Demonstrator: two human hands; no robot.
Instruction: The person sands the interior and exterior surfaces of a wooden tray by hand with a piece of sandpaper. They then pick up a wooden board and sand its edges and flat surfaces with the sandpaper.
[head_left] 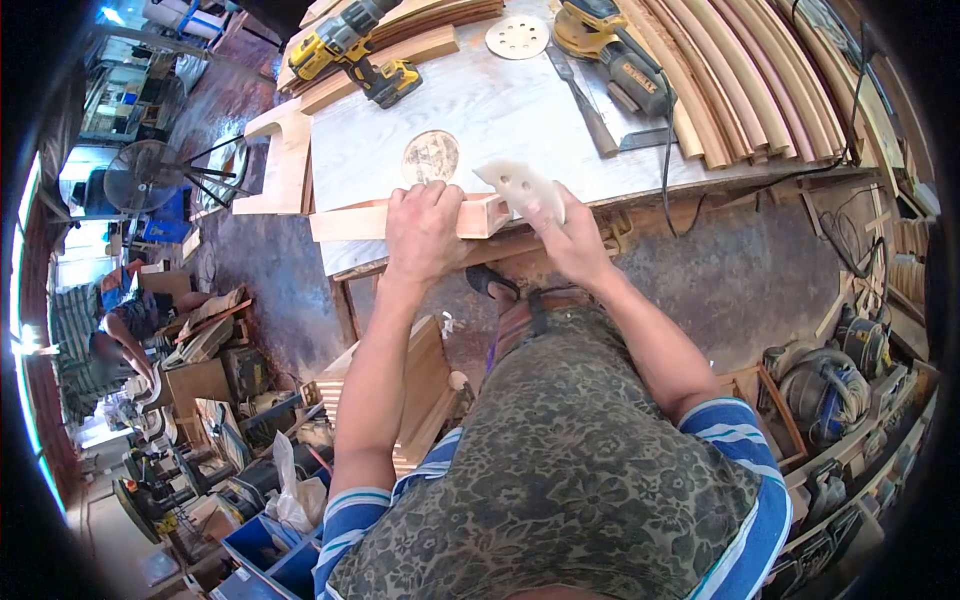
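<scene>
My left hand (pixel 425 228) is wrapped over a long, narrow pale wooden box (pixel 350 223) and holds it at the near edge of the workbench (pixel 380 125). In my right hand (pixel 572 240) is a folded sanding disc (pixel 497 177) with round holes, slightly blurred. The disc is right at the box's right end, where a hollow shows between its walls. Just beyond my left hand, a round, worn-looking patch (pixel 430 157) shows on the bench top.
On the bench are a yellow cordless drill (pixel 350 55), another sanding disc (pixel 517 37), a corded sander (pixel 625 70), a chisel (pixel 585 105) and stacked wooden strips (pixel 745 80). The sander's cord (pixel 668 185) hangs over the front edge. A person (pixel 125 335) is at left.
</scene>
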